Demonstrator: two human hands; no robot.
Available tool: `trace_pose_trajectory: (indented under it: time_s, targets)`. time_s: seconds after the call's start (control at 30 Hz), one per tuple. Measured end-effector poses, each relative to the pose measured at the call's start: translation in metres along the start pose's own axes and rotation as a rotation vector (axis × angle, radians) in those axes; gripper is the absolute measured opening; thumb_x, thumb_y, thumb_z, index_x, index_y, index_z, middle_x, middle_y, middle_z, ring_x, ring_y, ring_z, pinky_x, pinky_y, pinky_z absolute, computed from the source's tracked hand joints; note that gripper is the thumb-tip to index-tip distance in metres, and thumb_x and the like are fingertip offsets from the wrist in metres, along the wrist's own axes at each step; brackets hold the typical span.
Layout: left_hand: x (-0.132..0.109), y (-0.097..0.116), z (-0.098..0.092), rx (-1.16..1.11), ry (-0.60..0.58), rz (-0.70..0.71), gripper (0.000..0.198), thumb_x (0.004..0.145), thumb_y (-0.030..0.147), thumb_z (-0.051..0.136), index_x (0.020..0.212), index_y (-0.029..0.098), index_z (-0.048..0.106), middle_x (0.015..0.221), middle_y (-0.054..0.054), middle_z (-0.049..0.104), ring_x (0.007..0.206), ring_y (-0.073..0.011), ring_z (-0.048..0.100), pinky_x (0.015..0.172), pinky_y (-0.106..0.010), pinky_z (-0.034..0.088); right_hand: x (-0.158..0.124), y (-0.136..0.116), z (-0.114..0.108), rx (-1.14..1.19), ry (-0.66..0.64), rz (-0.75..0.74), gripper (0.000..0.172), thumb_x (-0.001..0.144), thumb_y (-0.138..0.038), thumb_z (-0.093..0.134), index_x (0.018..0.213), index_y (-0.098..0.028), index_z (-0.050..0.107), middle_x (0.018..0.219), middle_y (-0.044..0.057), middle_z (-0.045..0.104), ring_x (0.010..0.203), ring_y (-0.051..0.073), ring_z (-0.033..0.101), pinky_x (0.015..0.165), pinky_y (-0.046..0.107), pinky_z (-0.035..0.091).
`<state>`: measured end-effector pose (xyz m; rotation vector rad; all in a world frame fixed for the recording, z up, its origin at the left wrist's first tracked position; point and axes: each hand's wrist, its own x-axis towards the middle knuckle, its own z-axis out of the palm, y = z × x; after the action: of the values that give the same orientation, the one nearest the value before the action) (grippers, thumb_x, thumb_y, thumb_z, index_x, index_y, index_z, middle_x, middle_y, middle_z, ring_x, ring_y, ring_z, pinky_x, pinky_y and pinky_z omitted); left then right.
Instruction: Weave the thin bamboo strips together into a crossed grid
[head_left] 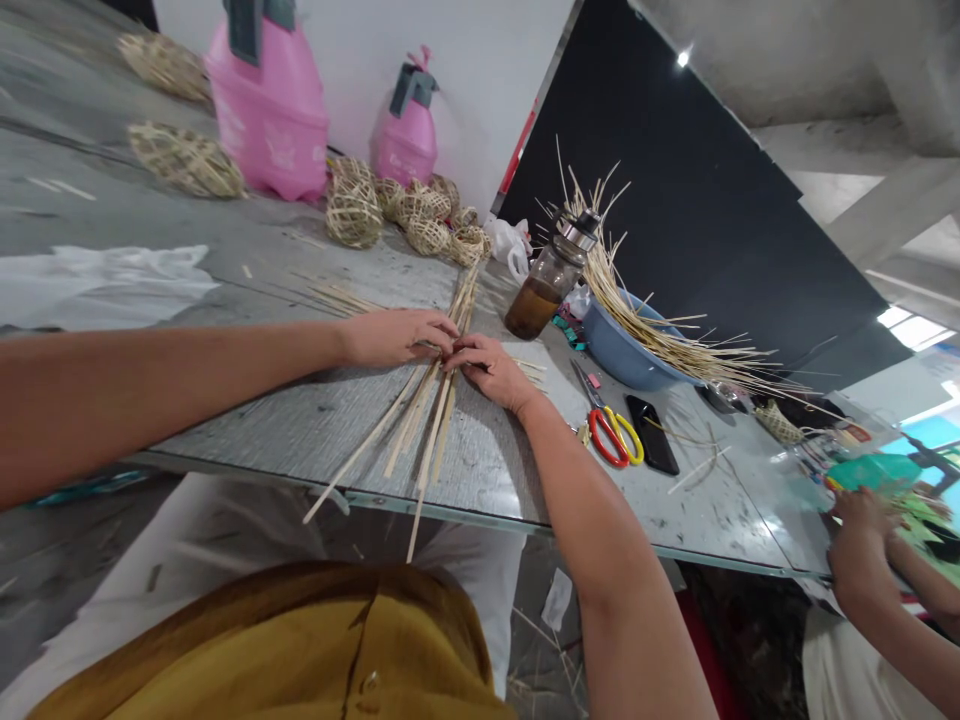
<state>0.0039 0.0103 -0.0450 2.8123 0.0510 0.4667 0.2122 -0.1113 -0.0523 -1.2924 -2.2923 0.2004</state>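
Pale bamboo strips lie crossed on the grey table in front of me, some fanning towards my lap and past the near edge. My left hand rests over the crossing from the left, its fingers curled down onto the strips. From the right, my right hand meets it, thumb and fingers bent together on the strips at the same spot. The fingertips of both hands touch or nearly touch. Beneath the fingers, the exact weave is hidden.
Woven bamboo balls and two pink spray bottles stand at the back. Rightward are a tea bottle, a blue basin of long strips, scissors and a phone. Another person's hands work at far right.
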Motion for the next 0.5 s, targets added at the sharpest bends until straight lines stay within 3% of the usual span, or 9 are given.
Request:
trace_pose_trajectory:
  time_s: [0.5]
  targets:
    - [0.0058,-0.0057,-0.0011,-0.039,-0.027,0.127,0.037,0.104,0.039,0.039,0.101,0.024,0.072,0.136,-0.007,0.056,0.125,-0.0234,0.051,0.113,-0.034,0.032,0.0003,0.0041,0.001,0.006,0.002,0.019,0.031,0.092,-0.008,0.053,0.094,-0.025,0.079,0.115,0.005,0.065,0.117,0.019,0.056,0.109,0.037,0.038]
